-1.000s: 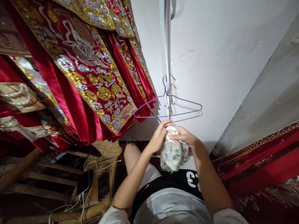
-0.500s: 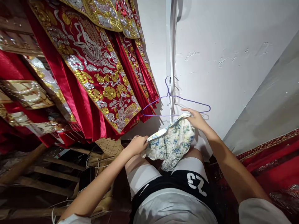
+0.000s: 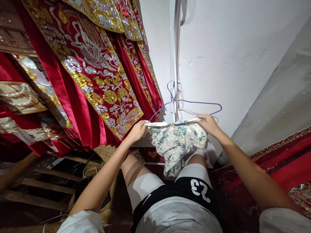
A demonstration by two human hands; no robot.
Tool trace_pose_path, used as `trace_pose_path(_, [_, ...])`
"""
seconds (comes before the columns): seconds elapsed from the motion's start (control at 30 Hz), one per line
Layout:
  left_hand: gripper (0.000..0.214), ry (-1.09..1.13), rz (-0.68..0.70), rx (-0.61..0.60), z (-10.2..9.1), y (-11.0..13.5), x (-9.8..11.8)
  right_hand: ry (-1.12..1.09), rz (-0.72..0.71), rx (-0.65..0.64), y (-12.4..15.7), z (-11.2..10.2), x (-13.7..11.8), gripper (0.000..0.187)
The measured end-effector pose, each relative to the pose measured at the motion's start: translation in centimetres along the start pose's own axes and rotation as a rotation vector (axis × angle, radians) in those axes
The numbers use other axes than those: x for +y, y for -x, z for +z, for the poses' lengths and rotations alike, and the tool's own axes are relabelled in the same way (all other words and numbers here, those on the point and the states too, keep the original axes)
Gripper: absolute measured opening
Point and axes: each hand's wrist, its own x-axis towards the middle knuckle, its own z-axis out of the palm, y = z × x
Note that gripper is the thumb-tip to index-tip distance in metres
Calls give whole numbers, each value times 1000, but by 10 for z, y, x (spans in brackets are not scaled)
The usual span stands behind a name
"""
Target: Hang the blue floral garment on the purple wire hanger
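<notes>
A floral garment (image 3: 176, 142), white with blue and green flowers, is stretched flat along its top edge between my two hands. My left hand (image 3: 137, 131) pinches its left end and my right hand (image 3: 209, 124) pinches its right end; both are closed on the cloth. The rest of the garment hangs in a bunch above my knees. Just above it a purple wire hanger (image 3: 187, 102) hangs on a white vertical strip on the wall (image 3: 176, 58), its lower bar level with the garment's top edge.
Red robes with gold and silver embroidery (image 3: 92, 74) hang in a row at the left, close to my left hand. More red embroidered cloth (image 3: 279, 168) lies at the right. White wall (image 3: 230, 48) lies behind the hanger. Wooden slats and cables (image 3: 48, 181) are at lower left.
The garment was a bunched bundle held in both hands below the hanger. My hands have pulled apart and risen, spreading its top edge out straight beneath the hanger's bar.
</notes>
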Motion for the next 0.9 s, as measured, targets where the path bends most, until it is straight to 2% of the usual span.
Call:
trace_pose_path(0.1, [22,-9,-58,-119,1,-7,-2,-33,13,-15,2,2,-1,23])
trace_pose_path(0.13, [21,-18,-68,-116,2,-8,-1,-37,17,-12,2,2,0,23])
trace_pose_path(0.17, [22,-22,-73,-69,3,-9,1,-41,22,-5,3,1,0,24])
trace_pose_path(0.3, [28,93,-60,247,3,-17,14,-99,35,8,4,2,-2,26])
trace_pose_path(0.37, [29,253,-60,294,2,-26,23,-148,38,-22,6,4,-4,27])
trace_pose_path(0.5, [35,555,-46,159,-7,-41,39,-153,19,-76,15,11,-4,24])
trace_pose_path(0.6, [34,667,-35,34,-19,-39,47,-100,-7,-34,21,10,-1,19])
trace_pose_path(0.77, [29,696,-68,-24,-35,-33,53,47,66,304,17,-10,8,74])
trace_pose_path(0.83, [30,710,-92,-22,-34,-36,52,82,68,351,12,-20,15,89])
trace_pose_path(0.9, [30,728,-117,-27,-30,-40,50,92,88,323,6,-30,22,93])
